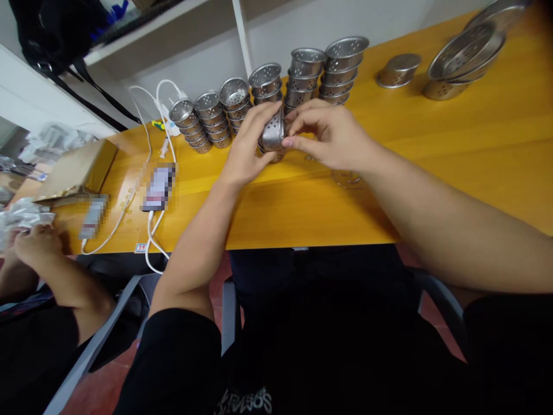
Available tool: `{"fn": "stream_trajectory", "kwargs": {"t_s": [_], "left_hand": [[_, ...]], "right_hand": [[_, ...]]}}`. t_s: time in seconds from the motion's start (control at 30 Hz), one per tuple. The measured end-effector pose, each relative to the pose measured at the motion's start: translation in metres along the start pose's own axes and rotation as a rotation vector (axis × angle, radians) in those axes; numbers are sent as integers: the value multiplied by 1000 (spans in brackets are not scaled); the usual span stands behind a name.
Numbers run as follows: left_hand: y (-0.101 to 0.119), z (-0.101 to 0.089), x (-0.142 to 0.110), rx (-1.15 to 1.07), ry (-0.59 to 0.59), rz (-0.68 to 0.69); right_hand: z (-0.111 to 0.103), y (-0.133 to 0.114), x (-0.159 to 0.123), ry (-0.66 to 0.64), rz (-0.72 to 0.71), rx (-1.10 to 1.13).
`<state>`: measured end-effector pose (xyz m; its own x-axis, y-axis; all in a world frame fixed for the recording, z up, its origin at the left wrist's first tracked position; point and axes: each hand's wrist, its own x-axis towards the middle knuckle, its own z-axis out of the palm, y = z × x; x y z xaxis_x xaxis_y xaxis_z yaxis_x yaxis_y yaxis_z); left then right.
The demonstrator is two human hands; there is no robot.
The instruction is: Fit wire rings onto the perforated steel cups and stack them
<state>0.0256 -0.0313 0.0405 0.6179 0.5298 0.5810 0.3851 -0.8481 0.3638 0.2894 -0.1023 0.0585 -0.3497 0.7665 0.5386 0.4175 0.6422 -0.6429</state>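
My left hand [247, 147] is wrapped round a small perforated metal cup [273, 134], which is tipped on its side with its rim to the right. At that rim, the thumb and fingers of my right hand [328, 131] are pinched together; what lies between them is hidden. Below my right hand, some thin wire pieces [347, 177] lie on the table, partly covered by the wrist. Just beyond both hands stand stacks of similar perforated cups [264, 80], partly hidden by my fingers.
On the yellow table [285, 222], an upturned cup [400, 69] and wider perforated pans [462, 57] sit at right. A phone [159, 187] with white cables, a second phone [94, 217] and a cardboard box [78, 173] are at left. Another person's hand [38, 245] works at far left.
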Motion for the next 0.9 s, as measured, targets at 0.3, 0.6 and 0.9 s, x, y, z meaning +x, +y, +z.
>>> {"fn": "stream_trajectory", "kwargs": {"t_s": [0.3, 0.6, 0.9], "left_hand": [[-2, -2, 1, -18, -27, -21], [-4, -3, 0, 7, 8, -34], [-26, -19, -7, 17, 288, -185]], "right_hand": [[2, 0, -2, 32, 1, -68], [-1, -2, 1, 82, -13, -52], [-23, 10, -1, 149, 179, -207]]}}
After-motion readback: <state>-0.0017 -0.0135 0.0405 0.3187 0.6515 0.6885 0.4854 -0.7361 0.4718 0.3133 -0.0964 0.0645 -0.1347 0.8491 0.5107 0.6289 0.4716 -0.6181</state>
